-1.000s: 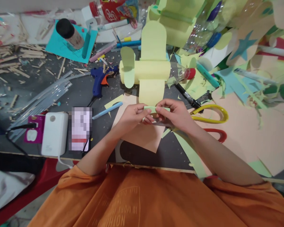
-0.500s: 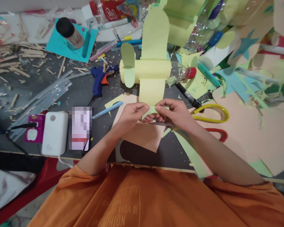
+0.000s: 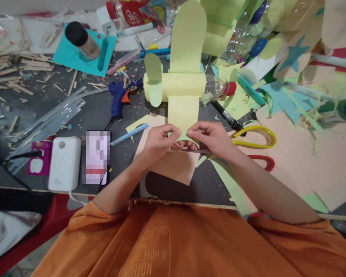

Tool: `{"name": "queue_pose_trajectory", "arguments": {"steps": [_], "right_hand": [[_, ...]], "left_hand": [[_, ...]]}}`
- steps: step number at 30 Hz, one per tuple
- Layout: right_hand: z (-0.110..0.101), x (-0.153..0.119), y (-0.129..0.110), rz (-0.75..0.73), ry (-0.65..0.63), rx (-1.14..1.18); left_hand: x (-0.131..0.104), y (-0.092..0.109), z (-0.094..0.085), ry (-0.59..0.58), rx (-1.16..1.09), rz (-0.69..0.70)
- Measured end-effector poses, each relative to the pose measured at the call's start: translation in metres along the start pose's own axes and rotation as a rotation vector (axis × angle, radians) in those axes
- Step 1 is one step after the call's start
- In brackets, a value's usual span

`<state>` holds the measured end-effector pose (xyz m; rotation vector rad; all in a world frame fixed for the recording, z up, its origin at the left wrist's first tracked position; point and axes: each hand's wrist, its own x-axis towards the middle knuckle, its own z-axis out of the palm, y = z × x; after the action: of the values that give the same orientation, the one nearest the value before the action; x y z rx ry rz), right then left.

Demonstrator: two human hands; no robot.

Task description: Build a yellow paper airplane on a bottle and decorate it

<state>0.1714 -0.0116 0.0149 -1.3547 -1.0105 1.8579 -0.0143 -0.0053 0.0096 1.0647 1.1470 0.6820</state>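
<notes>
Between my two hands is a small green paper piece [image 3: 184,136]. My left hand [image 3: 163,139] pinches its left side between thumb and fingers, and my right hand [image 3: 209,138] pinches its right side. Just beyond them lies a plastic bottle wrapped in yellow paper [image 3: 183,84], with a red cap [image 3: 229,88] pointing right. A long yellow-green paper strip [image 3: 188,38] crosses the bottle like wings; its near end reaches my fingertips. A smaller rounded green strip [image 3: 155,90] sits at the bottle's left end. Under my hands is a pink paper sheet [image 3: 175,167].
A blue glue gun [image 3: 118,98], clear glue sticks [image 3: 52,123], a phone [image 3: 97,157] and a white power bank [image 3: 65,163] are left. Scissors with a yellow handle [image 3: 272,137], a black marker [image 3: 226,116] and paper scraps lie right. A dark-capped bottle [image 3: 82,40] stands back left.
The whole view has shifted slightly, moving the objects a little left. The green paper piece between my fingers is tilted differently and shows more of its surface. Both hands keep their pinch.
</notes>
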Motion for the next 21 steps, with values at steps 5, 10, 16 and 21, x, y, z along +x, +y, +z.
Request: {"name": "queue_pose_trajectory", "arguments": {"steps": [5,10,16,21], "right_hand": [[0.000,0.000,0.001,0.009,0.022,0.020],[0.001,0.000,0.000,-0.058,0.006,-0.088],[0.001,-0.001,0.000,-0.143,-0.039,-0.122],[0.002,-0.002,0.002,-0.201,0.021,-0.132]], "left_hand": [[0.000,0.003,0.000,-0.012,0.021,-0.011],[0.001,0.001,0.003,-0.034,0.044,0.034],[0.001,-0.005,0.010,-0.003,0.110,0.081],[-0.001,-0.001,0.008,0.031,0.068,0.061]]}}
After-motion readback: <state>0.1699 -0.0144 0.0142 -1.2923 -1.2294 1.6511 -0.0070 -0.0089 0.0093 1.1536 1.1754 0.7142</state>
